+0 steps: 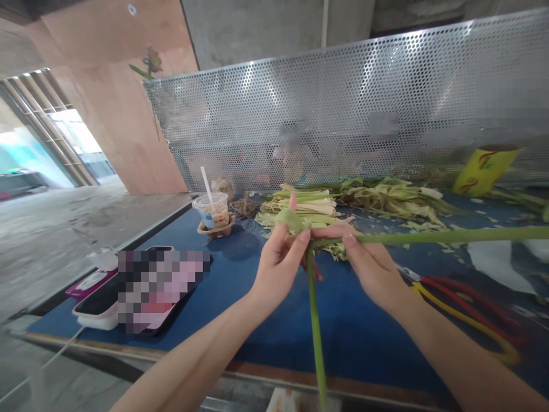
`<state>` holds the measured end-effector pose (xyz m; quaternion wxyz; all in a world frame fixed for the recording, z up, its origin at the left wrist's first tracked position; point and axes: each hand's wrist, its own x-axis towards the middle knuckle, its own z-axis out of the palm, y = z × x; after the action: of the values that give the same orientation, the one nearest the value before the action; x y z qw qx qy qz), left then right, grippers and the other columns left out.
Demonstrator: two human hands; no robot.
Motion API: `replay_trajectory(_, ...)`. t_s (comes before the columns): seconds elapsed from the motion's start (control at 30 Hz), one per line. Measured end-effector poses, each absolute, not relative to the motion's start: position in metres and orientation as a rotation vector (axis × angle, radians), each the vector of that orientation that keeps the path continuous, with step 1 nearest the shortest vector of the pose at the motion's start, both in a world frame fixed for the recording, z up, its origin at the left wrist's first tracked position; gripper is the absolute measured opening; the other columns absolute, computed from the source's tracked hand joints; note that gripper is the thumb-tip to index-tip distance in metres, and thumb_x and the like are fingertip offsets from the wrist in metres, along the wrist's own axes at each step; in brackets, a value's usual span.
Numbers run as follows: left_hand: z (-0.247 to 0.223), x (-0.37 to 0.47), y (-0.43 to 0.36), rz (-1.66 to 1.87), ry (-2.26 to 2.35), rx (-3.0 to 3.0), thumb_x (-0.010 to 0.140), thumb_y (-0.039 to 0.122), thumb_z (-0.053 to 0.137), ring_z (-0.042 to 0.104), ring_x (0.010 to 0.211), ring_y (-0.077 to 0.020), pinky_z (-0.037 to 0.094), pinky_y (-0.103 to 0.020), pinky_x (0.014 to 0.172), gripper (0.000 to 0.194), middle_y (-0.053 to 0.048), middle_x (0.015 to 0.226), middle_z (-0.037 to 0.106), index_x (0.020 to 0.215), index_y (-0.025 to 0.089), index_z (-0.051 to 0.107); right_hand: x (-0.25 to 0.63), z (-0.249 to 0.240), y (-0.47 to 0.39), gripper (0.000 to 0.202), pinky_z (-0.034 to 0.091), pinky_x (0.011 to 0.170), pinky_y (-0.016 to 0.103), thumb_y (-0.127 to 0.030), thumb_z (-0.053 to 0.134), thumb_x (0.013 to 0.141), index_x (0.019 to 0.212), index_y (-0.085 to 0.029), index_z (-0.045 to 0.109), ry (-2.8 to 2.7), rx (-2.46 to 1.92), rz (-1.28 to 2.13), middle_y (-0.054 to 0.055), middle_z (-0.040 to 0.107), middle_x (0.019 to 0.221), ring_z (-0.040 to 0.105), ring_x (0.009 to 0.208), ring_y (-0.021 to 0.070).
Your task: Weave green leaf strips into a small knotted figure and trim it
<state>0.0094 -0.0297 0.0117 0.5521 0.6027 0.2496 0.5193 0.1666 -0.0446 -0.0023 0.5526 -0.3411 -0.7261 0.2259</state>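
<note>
Over blue tabletop (227,269), green strips (315,312) rightward and downward from left hand (278,252) and right hand (372,266), each grip pinched on them.

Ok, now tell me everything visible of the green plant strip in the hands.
The green plant strip is long and narrow, and looks like fresh leaf or stem. One length runs right, nearly level, out of the picture; another runs down past the near edge of the blue tabletop. A wider part curls at the left hand, which pinches it where the lengths meet; the right hand grips the level length. Whether it is one piece or several cannot be told.
</note>
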Motion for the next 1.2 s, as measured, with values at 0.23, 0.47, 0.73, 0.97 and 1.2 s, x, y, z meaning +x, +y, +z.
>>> replay_trajectory(0.23, 0.009, 0.016, -0.031, 1.196, 0.513, 1.094, 0.082, 0.037, 0.055, 0.069, 0.075, -0.0197, 0.055, -0.03, 0.066, 0.043, 0.0, 0.073, 0.071, 0.123, 0.026, 0.052, 0.166, -0.003, -0.045, 0.039, 0.04, 0.093, 0.041, -0.038, 0.028, 0.094, 0.12, -0.03, 0.055, -1.72, -0.92, 0.309, 0.003, 0.061, 0.117, 0.051, 0.111, 0.0222)
replay_trajectory(0.47, 0.012, 0.017, -0.029, 1.14, 0.616, 0.921, 0.065, 0.018, 0.073, 0.07, 0.071, -0.0236, 0.056, -0.028, 0.055, 0.032, -0.007, 0.076, 0.072, 0.095, 0.011, 0.063, 0.167, -0.01, -0.043, 0.044, 0.031, 0.092, 0.045, -0.037, 0.028, 0.094, 0.138, -0.04, 0.027, -1.934, -0.96, -0.095, 0.0, 0.061, 0.114, 0.048, 0.106, 0.0225)
replay_trajectory(0.73, 0.012, 0.018, -0.026, 1.088, 0.537, 0.939, 0.08, 0.02, 0.056, 0.069, 0.061, -0.02, 0.056, -0.024, 0.05, 0.012, -0.007, 0.065, 0.07, 0.078, 0.009, 0.063, 0.166, -0.013, -0.041, 0.049, 0.029, 0.095, 0.048, -0.033, 0.033, 0.093, 0.14, -0.04, 0.022, -1.971, -0.915, -0.136, -0.001, 0.043, 0.137, 0.039, 0.118, 0.0258)
replay_trajectory(0.97, 0.012, 0.013, -0.023, 1.028, 0.432, 0.916, 0.084, 0.02, 0.053, 0.07, 0.076, -0.023, 0.057, -0.022, 0.049, 0.011, -0.008, 0.077, 0.073, 0.081, 0.012, 0.059, 0.168, -0.005, -0.039, 0.042, 0.034, 0.094, 0.042, -0.031, 0.03, 0.094, 0.135, -0.036, 0.036, -1.844, -0.962, 0.088, -0.001, 0.061, 0.117, 0.046, 0.11, 0.0214)
replay_trajectory(1.2, 0.015, 0.011, -0.024, 1.022, 0.466, 1.034, 0.084, 0.026, 0.054, 0.07, 0.073, -0.0263, 0.059, -0.03, 0.053, 0.015, -0.011, 0.073, 0.073, 0.084, 0.011, 0.057, 0.169, -0.008, -0.04, 0.039, 0.034, 0.092, 0.041, -0.036, 0.03, 0.094, 0.131, -0.034, 0.042, -1.838, -0.987, 0.13, 0.001, 0.062, 0.113, 0.051, 0.105, 0.0206)
